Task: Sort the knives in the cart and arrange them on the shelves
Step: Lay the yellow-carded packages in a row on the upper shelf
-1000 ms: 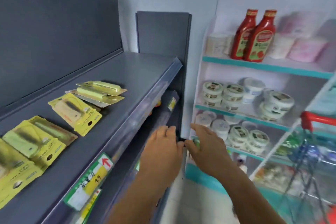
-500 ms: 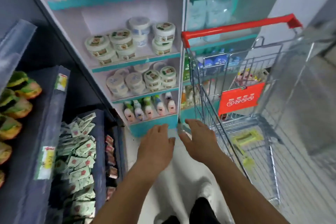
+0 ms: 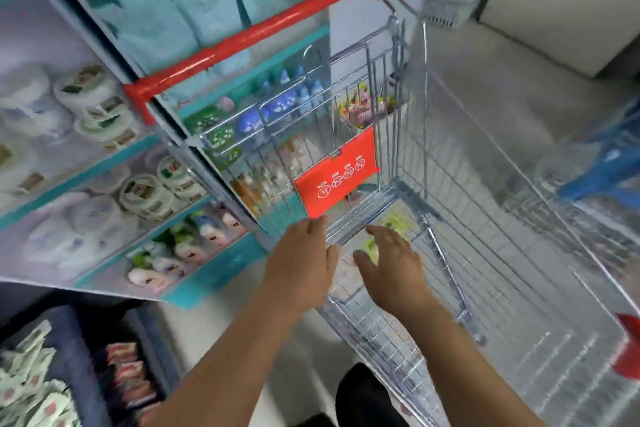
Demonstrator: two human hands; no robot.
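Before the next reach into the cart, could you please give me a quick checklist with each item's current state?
1. Left hand free: ok, open, holding nothing.
2. Right hand free: ok, open, holding nothing.
3. Both hands over the cart: ok.
4. Yellow-green knife packs on the cart floor: ok, visible beyond the fingers.
5. How many packs remain: cannot tell, blurred.
6. Which way the packs face: cannot tell.

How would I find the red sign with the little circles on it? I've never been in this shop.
Look for the silver wire shopping cart with the long red handle standing against the teal shelves. Inside its basket, a flat red sign hangs on the wire end under that handle. It is the only red panel among the grey wires, printed with four small white circle symbols.
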